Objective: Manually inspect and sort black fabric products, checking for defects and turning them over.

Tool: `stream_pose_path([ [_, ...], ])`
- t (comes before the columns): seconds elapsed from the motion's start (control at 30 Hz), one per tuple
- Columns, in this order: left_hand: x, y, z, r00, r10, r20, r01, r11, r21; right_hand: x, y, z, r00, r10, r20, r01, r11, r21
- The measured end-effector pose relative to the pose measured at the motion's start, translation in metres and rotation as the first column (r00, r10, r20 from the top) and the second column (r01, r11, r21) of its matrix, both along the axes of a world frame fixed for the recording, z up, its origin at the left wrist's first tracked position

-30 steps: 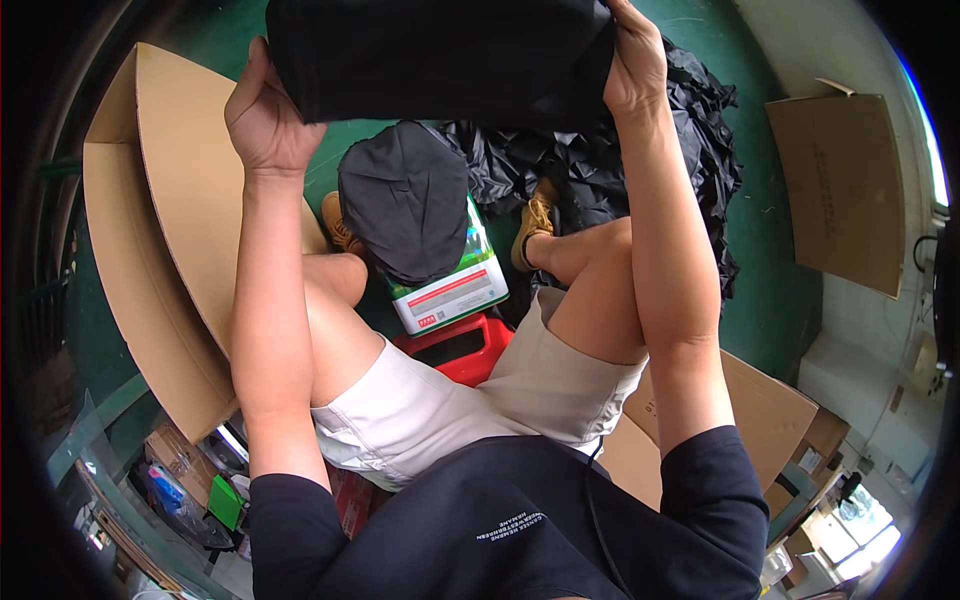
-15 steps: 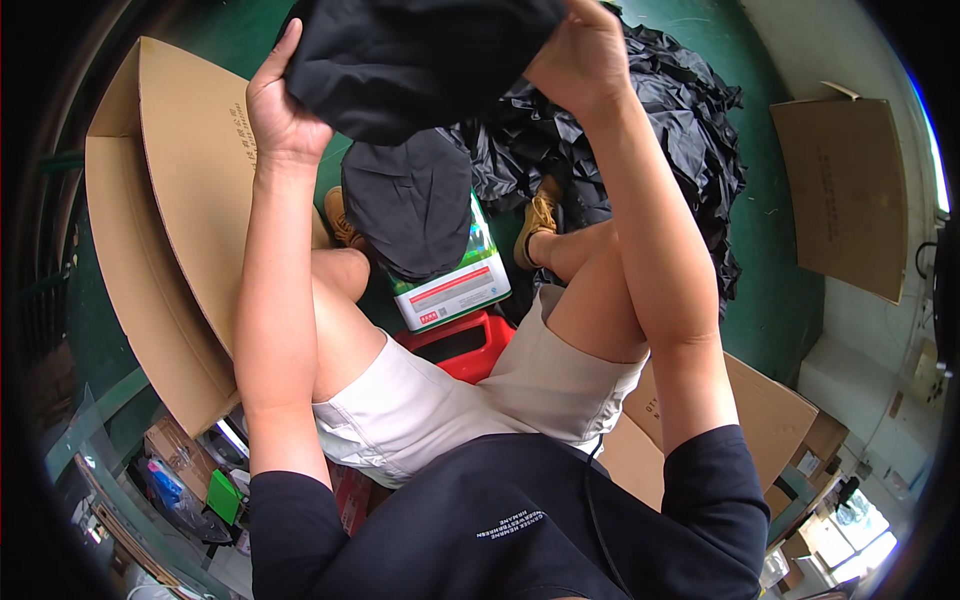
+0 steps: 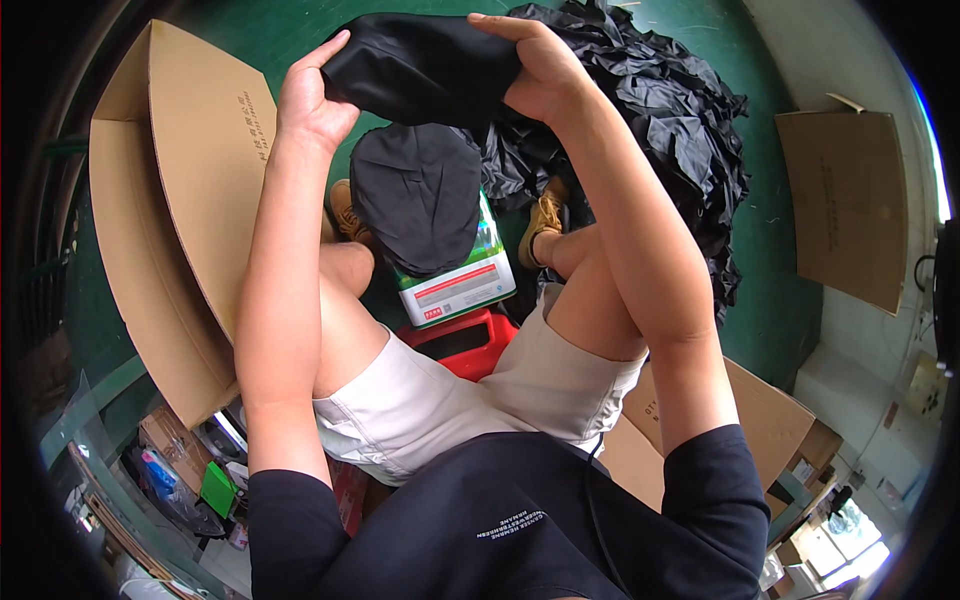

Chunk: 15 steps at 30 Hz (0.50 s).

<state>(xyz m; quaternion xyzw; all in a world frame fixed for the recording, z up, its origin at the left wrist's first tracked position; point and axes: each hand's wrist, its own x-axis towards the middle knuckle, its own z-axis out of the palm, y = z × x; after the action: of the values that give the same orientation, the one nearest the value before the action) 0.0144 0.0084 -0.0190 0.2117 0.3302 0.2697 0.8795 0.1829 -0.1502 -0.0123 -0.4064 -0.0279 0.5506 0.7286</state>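
Cloth's (image 3: 425, 72) narrower now, probably handier; your left hand (image 3: 315, 102) and right hand (image 3: 548, 72) grip its ends past the tin's (image 3: 455, 295) far edge.

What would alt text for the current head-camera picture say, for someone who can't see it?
A person's left hand and right hand hold a black cloth piece between them. Below it, another dark cloth lies on a white-and-green container; a heap of crumpled black material lies to the right, a cardboard box is at the left.
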Motion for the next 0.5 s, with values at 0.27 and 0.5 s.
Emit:
stream_pose_path([
  [0.27,-0.006,0.031,-0.030,0.991,0.032,-0.131,-0.036,0.999,-0.028,-0.016,0.029,-0.016,0.976,-0.205,0.073,0.214,0.965,-0.150],
  [0.5,0.008,0.057,-0.060,0.932,0.084,-0.353,-0.108,0.993,-0.049,-0.016,0.067,-0.037,0.963,-0.186,0.194,0.244,0.907,-0.344],
])
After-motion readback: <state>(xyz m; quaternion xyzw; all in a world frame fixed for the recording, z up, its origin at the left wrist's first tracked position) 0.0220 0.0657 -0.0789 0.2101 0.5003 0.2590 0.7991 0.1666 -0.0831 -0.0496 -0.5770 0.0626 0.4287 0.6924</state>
